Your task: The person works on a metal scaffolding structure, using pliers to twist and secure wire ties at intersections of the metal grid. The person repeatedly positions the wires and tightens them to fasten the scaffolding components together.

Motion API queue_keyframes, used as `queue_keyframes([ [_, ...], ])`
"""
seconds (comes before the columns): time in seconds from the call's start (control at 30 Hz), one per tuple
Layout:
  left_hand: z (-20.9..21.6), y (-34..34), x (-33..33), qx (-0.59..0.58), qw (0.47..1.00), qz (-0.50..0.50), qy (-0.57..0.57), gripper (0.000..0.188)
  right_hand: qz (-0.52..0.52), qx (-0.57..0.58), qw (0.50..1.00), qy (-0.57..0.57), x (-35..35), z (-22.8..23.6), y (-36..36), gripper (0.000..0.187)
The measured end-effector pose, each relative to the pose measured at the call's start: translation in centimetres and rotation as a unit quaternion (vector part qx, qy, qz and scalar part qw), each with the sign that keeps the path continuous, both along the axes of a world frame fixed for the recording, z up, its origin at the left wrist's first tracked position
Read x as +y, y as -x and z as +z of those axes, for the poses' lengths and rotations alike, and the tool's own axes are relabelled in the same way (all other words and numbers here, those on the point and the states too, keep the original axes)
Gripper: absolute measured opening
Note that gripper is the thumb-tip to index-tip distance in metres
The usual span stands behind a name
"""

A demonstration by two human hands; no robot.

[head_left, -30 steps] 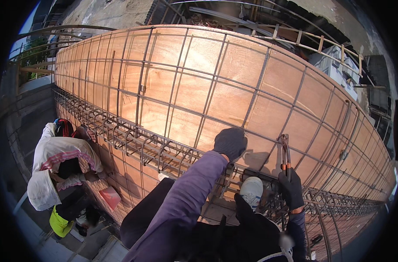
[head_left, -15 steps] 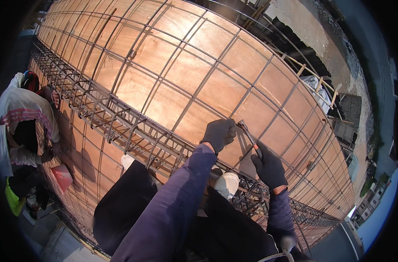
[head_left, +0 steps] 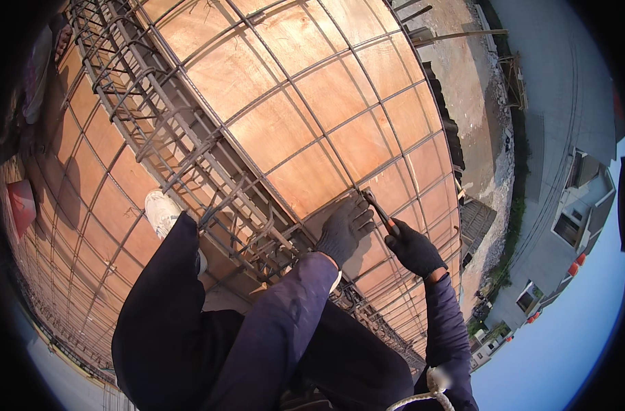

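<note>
My right hand (head_left: 414,248), in a dark glove, is closed around a pair of pincers (head_left: 381,211) with orange on the handles. The pincers' head is at a crossing of thin steel bars (head_left: 322,137) above a plywood sheet (head_left: 305,172). Close beside the head is my left hand (head_left: 346,229), also gloved in dark knit, its fingers curled in at the same crossing. Whatever the left fingertips hold, if anything, is too small or hidden to make out. Both sleeves are dark blue.
A long rebar cage (head_left: 168,130) runs diagonally past my legs. My white shoe (head_left: 163,212) rests beside it on the lower mesh. At the far left are a red container (head_left: 21,205) and part of another person (head_left: 35,82). Ground drops away beyond the plywood edge, towards a grey building (head_left: 578,205).
My view has turned and shifted, bringing the building in and moving the other person to the rim. The pincers' head has come up to the bar crossing beside my left fingers.
</note>
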State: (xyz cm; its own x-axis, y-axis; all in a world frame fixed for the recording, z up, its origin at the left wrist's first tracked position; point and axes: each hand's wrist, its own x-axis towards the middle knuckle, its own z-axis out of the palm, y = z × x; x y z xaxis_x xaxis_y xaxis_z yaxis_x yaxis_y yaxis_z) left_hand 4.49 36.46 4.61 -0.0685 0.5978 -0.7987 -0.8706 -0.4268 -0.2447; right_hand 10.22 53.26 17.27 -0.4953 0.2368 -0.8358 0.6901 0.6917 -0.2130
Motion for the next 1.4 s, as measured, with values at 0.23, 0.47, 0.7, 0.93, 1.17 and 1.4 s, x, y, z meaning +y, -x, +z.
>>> queue_keyframes([
  [0.23,1.4,0.2,1.1,-0.069,0.997,0.029,0.019,0.051,0.049,-0.063,0.996,0.033,0.4,0.8,3.8,0.049],
  [0.47,1.9,0.6,1.5,-0.07,0.996,0.053,0.011,0.047,0.063,-0.132,0.989,0.013,-0.2,0.8,5.1,0.042],
  [0.7,1.0,-0.9,0.6,-0.007,0.999,0.043,0.001,0.045,-0.083,-0.121,0.98,0.133,0.1,0.2,2.0,0.036],
  [0.93,-0.2,-3.1,-1.0,0.036,0.994,-0.044,0.094,0.047,-0.35,0.0,0.929,0.118,-7.2,-2.1,-3.4,0.033],
  [1.17,-1.0,-4.1,-1.8,0.158,0.978,-0.101,0.089,0.043,-0.406,0.008,0.903,0.139,-6.0,-6.7,-8.3,0.041],
  [1.4,-1.0,-6.0,-1.3,-0.014,0.989,-0.037,0.14,0.044,-0.394,0.024,0.912,0.114,-6.4,-7.8,-7.5,0.04],
])
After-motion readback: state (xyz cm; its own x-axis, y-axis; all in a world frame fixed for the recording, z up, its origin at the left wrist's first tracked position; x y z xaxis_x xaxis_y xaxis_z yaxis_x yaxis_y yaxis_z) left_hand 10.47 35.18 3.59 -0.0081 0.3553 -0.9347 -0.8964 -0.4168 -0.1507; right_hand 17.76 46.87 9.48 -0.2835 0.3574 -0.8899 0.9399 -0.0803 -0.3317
